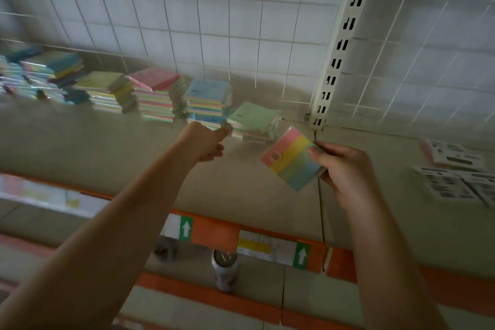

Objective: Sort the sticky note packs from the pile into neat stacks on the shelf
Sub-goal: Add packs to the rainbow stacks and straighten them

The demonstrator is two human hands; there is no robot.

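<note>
My right hand (340, 169) pinches a sticky note pack (293, 159) striped pink, yellow, green and blue, held tilted above the shelf (107, 139). My left hand (207, 140) reaches forward, its thumb and fingers touching the near corner of a low green-topped stack (253, 122). To the left of it stand taller stacks: a blue-topped stack (209, 100), a pink-topped stack (155, 94) and a yellow-green-topped stack (109, 91). A loose pile of packs (34, 75) lies at the far left. The image is blurred.
A white wire grid (214, 21) backs the shelf, with a slotted upright post (337, 61) at the right. Printed sheets (455, 174) lie at the right. An orange price rail (214, 233) edges the shelf front. A can (225, 268) stands on the lower shelf.
</note>
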